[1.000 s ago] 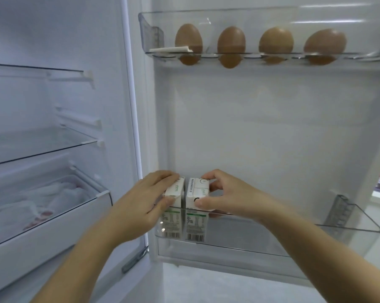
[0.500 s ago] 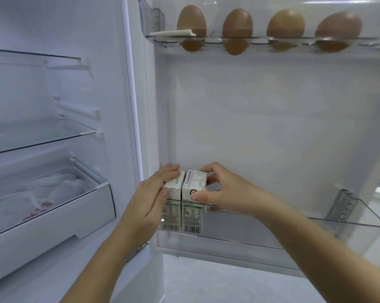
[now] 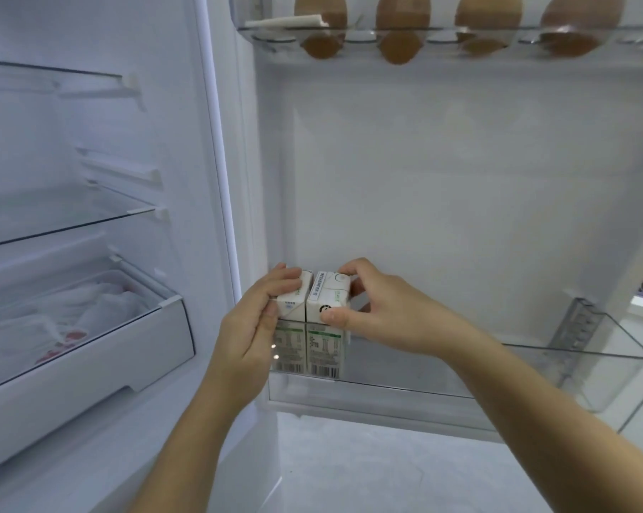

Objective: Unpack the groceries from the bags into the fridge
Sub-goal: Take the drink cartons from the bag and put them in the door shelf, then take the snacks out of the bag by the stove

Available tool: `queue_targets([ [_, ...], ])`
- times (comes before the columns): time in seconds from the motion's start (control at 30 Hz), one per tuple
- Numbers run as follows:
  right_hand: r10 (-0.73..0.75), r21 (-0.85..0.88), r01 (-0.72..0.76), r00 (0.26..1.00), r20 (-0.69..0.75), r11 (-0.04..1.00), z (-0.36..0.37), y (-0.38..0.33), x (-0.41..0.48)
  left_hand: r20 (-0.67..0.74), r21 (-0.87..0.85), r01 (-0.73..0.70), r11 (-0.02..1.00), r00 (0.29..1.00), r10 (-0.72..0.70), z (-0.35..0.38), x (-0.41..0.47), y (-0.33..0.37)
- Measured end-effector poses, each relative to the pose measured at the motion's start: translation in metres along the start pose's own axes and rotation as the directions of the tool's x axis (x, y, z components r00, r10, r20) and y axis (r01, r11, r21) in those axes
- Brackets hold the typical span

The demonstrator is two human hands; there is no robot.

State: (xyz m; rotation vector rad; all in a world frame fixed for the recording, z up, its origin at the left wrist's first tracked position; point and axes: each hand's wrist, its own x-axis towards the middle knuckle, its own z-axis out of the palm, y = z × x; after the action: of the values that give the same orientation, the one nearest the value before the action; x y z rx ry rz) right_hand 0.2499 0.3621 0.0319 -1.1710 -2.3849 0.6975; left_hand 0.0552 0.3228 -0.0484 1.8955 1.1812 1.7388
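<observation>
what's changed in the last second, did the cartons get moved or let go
Almost nothing moved. The left hand holds the left carton and the right hand the right carton, as before; both cartons stand in the left end of the door bin, as they did. Only the view dipped, so the eggs sit higher in frame.

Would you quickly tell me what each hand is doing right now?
Left hand: grips the left carton.
Right hand: pinches the right carton beside it.
</observation>
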Motion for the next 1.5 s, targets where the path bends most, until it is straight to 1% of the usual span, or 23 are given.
queue_targets([
  [0.1,0.012,0.016,-0.012,1.000,0.018,1.000,0.001,0.001,0.002,-0.015,0.016,0.014,1.000,1.000,-0.014,0.001,-0.001,0.004],
  [0.2,0.033,0.020,-0.033,0.999,-0.003,0.999,0.002,0.003,-0.001,-0.034,0.160,0.021,0.987,0.999,-0.015,0.004,-0.004,0.014],
  [0.23,0.033,-0.023,-0.034,0.999,-0.033,0.999,0.000,0.004,-0.005,-0.041,0.222,0.022,0.975,0.999,-0.013,0.007,-0.004,0.018],
  [0.3,0.019,-0.185,-0.039,0.994,-0.110,0.982,-0.004,0.008,-0.016,-0.073,0.342,0.032,0.939,0.997,-0.008,0.013,-0.006,0.026],
  [0.37,-0.007,-0.344,-0.063,0.980,-0.199,0.937,-0.008,0.015,-0.030,-0.115,0.493,0.053,0.869,0.993,0.004,0.023,-0.009,0.033],
  [0.47,-0.069,-0.559,-0.148,0.935,-0.349,0.816,-0.008,0.039,-0.052,-0.122,0.702,0.064,0.710,0.992,0.031,0.047,-0.016,0.043],
  [0.53,-0.091,-0.582,-0.199,0.898,-0.431,0.789,-0.011,0.059,-0.073,-0.109,0.761,0.067,0.645,0.994,0.026,0.069,-0.021,0.051],
  [0.57,-0.073,-0.572,-0.228,0.888,-0.454,0.788,-0.013,0.068,-0.085,-0.107,0.773,0.071,0.631,0.994,0.018,0.081,-0.023,0.056],
  [0.67,-0.005,-0.534,-0.336,0.843,-0.537,0.776,-0.024,0.100,-0.128,-0.073,0.761,0.055,0.647,0.997,0.001,0.123,-0.032,0.072],
  [0.77,0.072,-0.477,-0.449,0.781,-0.621,0.756,-0.035,0.133,-0.180,0.033,0.710,-0.018,0.704,0.999,-0.007,0.177,-0.044,0.089],
  [0.87,0.172,-0.414,-0.554,0.723,-0.669,0.722,-0.043,0.165,-0.238,0.141,0.646,-0.086,0.758,0.990,-0.007,0.236,-0.062,0.104],
  [1.0,0.328,-0.307,-0.674,0.643,-0.693,0.672,-0.045,0.199,-0.307,0.240,0.584,-0.118,0.803,0.970,-0.032,0.307,-0.096,0.120],
  [1.13,0.476,-0.211,-0.789,0.535,-0.698,0.577,-0.047,0.235,-0.386,0.395,0.542,-0.181,0.821,0.917,-0.059,0.387,-0.142,0.138],
  [1.23,0.569,-0.183,-0.854,0.469,-0.675,0.486,-0.047,0.256,-0.442,0.495,0.509,-0.218,0.833,0.866,-0.076,0.436,-0.176,0.151],
  [1.4,0.642,-0.140,-0.928,0.343,-0.686,0.346,-0.045,0.279,-0.530,0.634,0.389,-0.284,0.877,0.773,-0.031,0.504,-0.224,0.184],
  [1.5,0.682,-0.091,-0.963,0.244,-0.690,0.252,-0.049,0.284,-0.576,0.698,0.307,-0.310,0.900,0.716,0.008,0.538,-0.245,0.207],
])
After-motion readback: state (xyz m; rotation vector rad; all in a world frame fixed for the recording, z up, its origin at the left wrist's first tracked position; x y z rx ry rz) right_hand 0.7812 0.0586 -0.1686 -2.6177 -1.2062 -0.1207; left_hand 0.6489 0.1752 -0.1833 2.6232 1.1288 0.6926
